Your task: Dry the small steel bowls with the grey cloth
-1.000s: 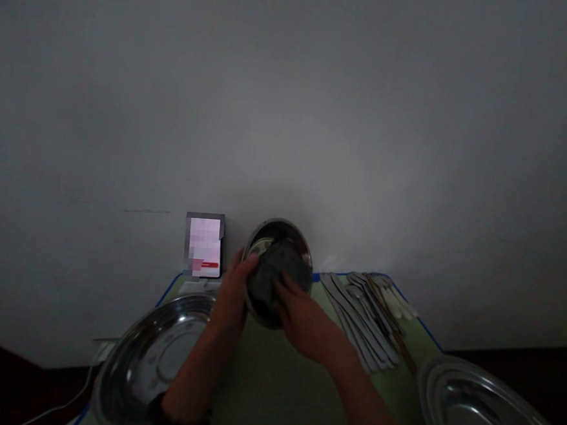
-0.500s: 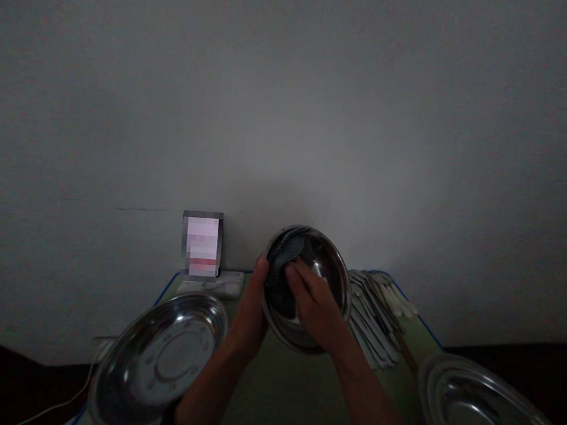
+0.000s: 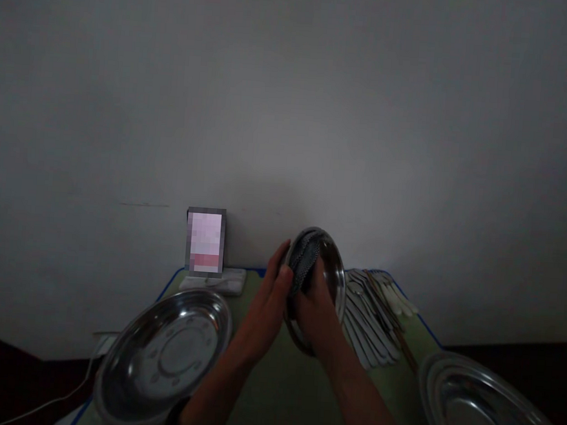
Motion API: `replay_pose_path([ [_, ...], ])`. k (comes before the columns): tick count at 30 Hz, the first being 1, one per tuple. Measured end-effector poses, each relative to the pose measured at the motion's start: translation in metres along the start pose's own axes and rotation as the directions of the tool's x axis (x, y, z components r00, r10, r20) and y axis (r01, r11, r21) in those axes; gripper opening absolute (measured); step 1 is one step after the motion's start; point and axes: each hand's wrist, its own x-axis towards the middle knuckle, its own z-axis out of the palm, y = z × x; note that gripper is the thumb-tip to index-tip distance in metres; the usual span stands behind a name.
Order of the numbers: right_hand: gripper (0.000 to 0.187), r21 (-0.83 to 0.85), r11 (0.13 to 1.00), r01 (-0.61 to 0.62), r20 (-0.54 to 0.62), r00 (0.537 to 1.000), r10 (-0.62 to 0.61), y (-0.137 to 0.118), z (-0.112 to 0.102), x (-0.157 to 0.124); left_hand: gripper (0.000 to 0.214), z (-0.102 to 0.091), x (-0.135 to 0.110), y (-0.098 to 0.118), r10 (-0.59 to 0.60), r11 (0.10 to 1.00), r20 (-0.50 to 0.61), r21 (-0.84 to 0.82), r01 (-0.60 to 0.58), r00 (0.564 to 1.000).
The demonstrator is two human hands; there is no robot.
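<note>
A shiny metal bowl (image 3: pixel 338 274) is held up over the middle of the table, tilted on edge with its opening toward the right. My left hand (image 3: pixel 274 296) grips its left rim, thumb on the near side and fingers behind. Inside the bowl, my right hand (image 3: pixel 314 305) presses a dark patterned cloth (image 3: pixel 304 256) against the inner wall. The fingertips of that hand are partly hidden by the cloth and the bowl.
A large metal basin (image 3: pixel 171 360) stands at the left, an oval metal dish (image 3: pixel 468 407) at the right. Several forks and spoons (image 3: pixel 367 328) lie beside white-handled cutlery (image 3: pixel 398 298). A blurred-out screen (image 3: pixel 205 242) leans near the wall (image 3: pixel 291 109) on a white holder (image 3: pixel 230 281).
The bowl has turned from facing me to a steeper sideways tilt. My left hand has shifted right with it, and my right hand has moved deeper inside with the cloth.
</note>
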Motion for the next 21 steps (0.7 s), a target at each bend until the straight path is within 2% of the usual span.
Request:
replay_pose_path([
  [2, 0.059, 0.025, 0.999, -0.029, 0.184, 0.983, 0.024, -0.008, -0.001, -0.002, 0.058, -0.006, 0.004, 0.003, 0.011, 0.999, -0.081, -0.051, -0.015, 0.997],
  [4, 0.053, 0.026, 0.999, -0.019, 0.362, 0.932, 0.009, -0.017, -0.001, -0.005, 0.055, -0.012, 0.006, 0.009, 0.008, 0.994, -0.151, -0.108, -0.025, 0.988],
  [6, 0.048, 0.029, 0.999, 0.018, 0.494, 0.869, -0.030, -0.027, -0.001, -0.008, 0.053, -0.018, 0.007, 0.019, -0.012, 0.984, -0.199, -0.177, -0.024, 0.980],
  [10, 0.046, 0.029, 0.988, 0.149, 0.634, 0.762, -0.134, -0.045, -0.003, -0.010, 0.048, -0.030, 0.008, 0.040, -0.099, 0.951, -0.319, -0.310, -0.005, 0.943],
  [13, 0.045, -0.094, 0.966, 0.242, 0.706, 0.700, -0.107, -0.050, -0.007, -0.009, 0.040, -0.038, 0.009, 0.050, -0.053, 0.941, -0.390, -0.329, -0.085, 0.919],
  [15, 0.045, -0.265, 0.919, 0.293, 0.708, 0.706, -0.021, -0.047, -0.010, -0.009, 0.040, -0.041, 0.009, 0.053, -0.003, 0.936, -0.401, -0.323, -0.139, 0.916],
  [18, 0.048, -0.536, 0.785, 0.312, 0.596, 0.798, 0.089, -0.033, -0.014, -0.008, 0.044, -0.041, 0.009, 0.052, -0.003, 0.941, -0.382, -0.315, -0.127, 0.924],
  [21, 0.052, -0.682, 0.674, 0.282, 0.446, 0.891, 0.079, -0.019, -0.021, -0.005, 0.052, -0.033, 0.006, 0.051, -0.069, 0.933, -0.313, -0.356, -0.050, 0.947],
])
